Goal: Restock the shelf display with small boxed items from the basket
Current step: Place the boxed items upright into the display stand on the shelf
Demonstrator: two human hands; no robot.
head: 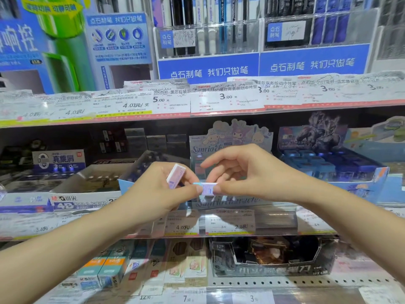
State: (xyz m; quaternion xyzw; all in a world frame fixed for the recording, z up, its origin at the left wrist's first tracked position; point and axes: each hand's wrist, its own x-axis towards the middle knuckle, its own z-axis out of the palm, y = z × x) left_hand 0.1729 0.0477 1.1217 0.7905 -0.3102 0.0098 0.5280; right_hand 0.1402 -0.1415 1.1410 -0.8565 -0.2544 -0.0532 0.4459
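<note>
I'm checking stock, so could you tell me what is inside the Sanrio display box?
The hands and their small boxes cover most of the Sanrio display box; its contents cannot be seen.

Two blue banners (313, 63) on the top shelf read "点石制笔 我们只做笔". Upper price tags (226, 97) show 5.00, 3.00 and 4.0元. A cartoon display box (230, 139) reads "Sanrio"; a grey carton (81, 204) reads what looks like "4B ERASER". Lower tags (230, 224) show 4.00 and 2.0元.

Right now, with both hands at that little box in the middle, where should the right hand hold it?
Pinch the small pale boxed item by its right short end, coming from the right: it lies flat and level, and the left hand pinches its other end while also holding a second box.
</note>
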